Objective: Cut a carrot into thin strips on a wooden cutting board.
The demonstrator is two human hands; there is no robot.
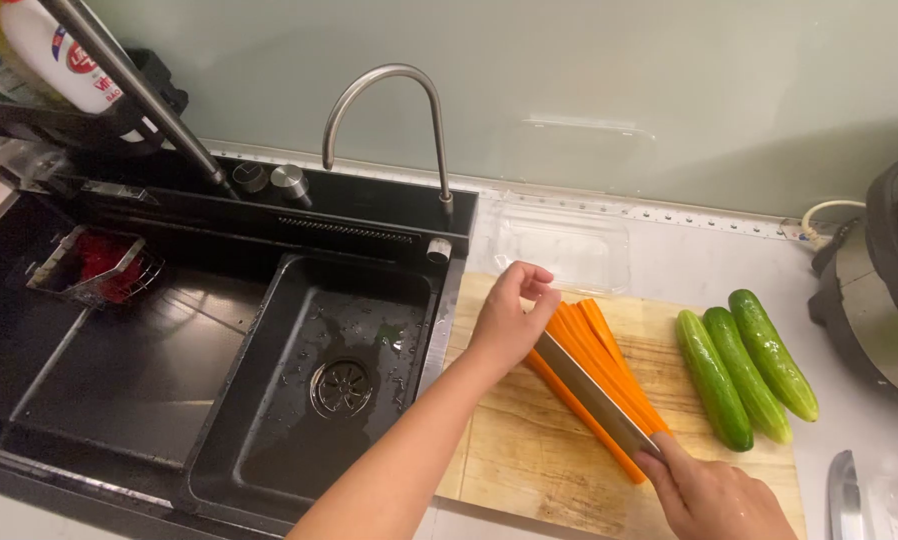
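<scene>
A stack of long orange carrot slices point(599, 350) lies on a wooden cutting board point(529, 460). My left hand point(514, 315) presses on the far left end of the carrot slices with curled fingers. My right hand point(714, 495) grips the handle of a knife point(594, 395). Its flat steel blade rests lengthwise along the carrot stack. Three green cucumbers point(744, 365) lie side by side on the right part of the board.
A black sink point(269, 400) with a round drain and a curved steel tap point(389, 110) is to the left. A clear plastic tray point(564, 245) sits behind the board. A dark pot point(884, 290) stands at the right edge, and a second blade point(844, 495) lies bottom right.
</scene>
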